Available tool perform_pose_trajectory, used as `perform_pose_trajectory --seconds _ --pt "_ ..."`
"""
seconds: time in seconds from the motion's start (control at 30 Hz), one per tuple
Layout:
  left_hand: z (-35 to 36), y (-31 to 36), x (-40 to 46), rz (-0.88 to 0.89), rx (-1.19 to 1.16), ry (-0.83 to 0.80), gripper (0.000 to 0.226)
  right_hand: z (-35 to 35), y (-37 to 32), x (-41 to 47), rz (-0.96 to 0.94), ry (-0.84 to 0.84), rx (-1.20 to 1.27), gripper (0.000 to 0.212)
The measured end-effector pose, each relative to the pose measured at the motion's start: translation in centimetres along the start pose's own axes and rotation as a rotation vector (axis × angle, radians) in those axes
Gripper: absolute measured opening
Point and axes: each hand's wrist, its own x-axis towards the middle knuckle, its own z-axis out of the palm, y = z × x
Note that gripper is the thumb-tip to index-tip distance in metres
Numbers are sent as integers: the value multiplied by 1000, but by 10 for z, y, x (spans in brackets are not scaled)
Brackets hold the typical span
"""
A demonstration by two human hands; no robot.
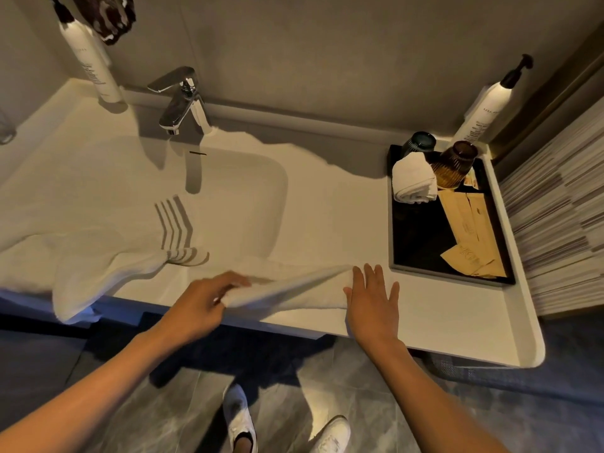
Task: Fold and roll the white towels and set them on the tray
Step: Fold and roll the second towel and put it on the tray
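A white towel (294,286) lies flat on the front edge of the white counter, partly folded over. My left hand (202,302) pinches its left edge between thumb and fingers. My right hand (372,302) rests flat, fingers spread, on the towel's right end. A second white towel (94,263) lies crumpled to the left, draped over the sink's front rim and hanging off the counter. One rolled white towel (413,178) sits at the back left of the black tray (421,243) on the right.
The tray also holds two ribbed tumblers (454,163) and tan paper packets (470,237). A chrome faucet (183,99) stands behind the basin (235,197). Pump bottles stand at back left (94,67) and back right (487,109). My feet are on the grey floor below.
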Motion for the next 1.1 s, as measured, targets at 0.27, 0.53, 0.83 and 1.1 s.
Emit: perform_pose_trajectory --seconds 0.27,0.53,0.83,1.1 --pt "12 -14 8 -409 1 -32 45 -1 3 2 -21 -13 7 56" --pt "13 -12 35 -546 383 137 46 -8 11 -2 -28 -42 -37 58" --pt "101 52 34 252 582 20 50 -28 3 3 365 76 353 82" --pt "127 32 40 164 680 -179 68 -38 7 15 494 -92 573 77"
